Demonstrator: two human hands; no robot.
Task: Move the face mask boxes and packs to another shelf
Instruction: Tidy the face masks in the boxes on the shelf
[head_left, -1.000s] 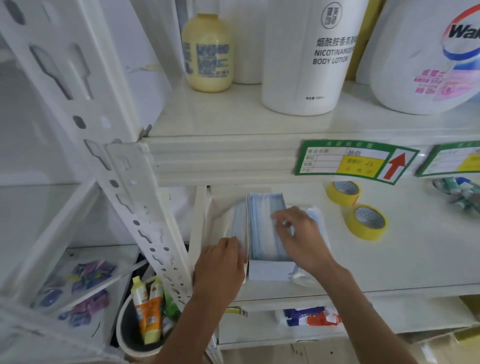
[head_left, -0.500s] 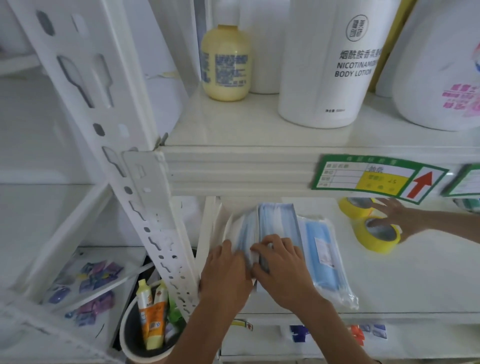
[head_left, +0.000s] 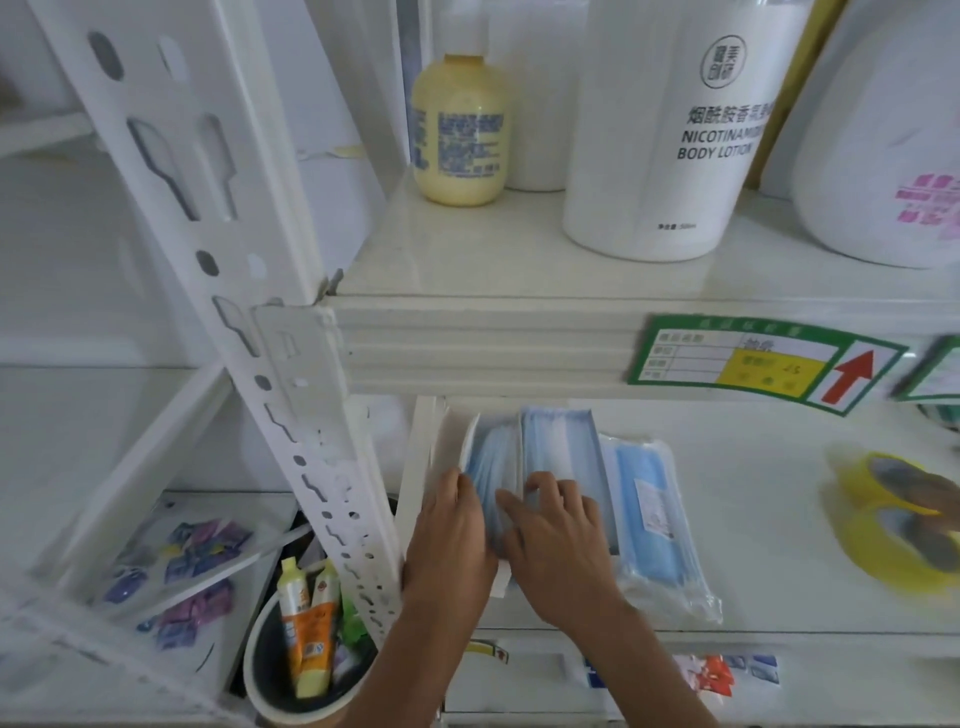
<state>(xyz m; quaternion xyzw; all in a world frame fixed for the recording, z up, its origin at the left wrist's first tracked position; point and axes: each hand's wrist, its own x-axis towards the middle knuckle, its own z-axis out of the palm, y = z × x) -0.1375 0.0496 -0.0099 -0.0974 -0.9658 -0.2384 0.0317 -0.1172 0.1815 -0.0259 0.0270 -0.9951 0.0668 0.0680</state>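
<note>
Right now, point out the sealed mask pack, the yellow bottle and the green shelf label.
sealed mask pack (head_left: 655, 525): head view, on the blue masks under the clear wrap.
yellow bottle (head_left: 460, 132): head view, on its printed front.
green shelf label (head_left: 763, 364): head view, on its yellow patch.

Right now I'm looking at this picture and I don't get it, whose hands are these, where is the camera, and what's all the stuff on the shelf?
The camera sits on a person's head and looks forward and down, so the two bare hands belong to the wearer. The left hand and right hand both rest on open boxes of blue face masks standing on a white shelf. Just right of the boxes lies a clear pack of blue masks. Farther right are rolls of yellow tape, blurred, with someone else's fingers on them. The shelf above carries a yellow bottle and a white body lotion bottle. A green label is stuck on its edge.
</note>
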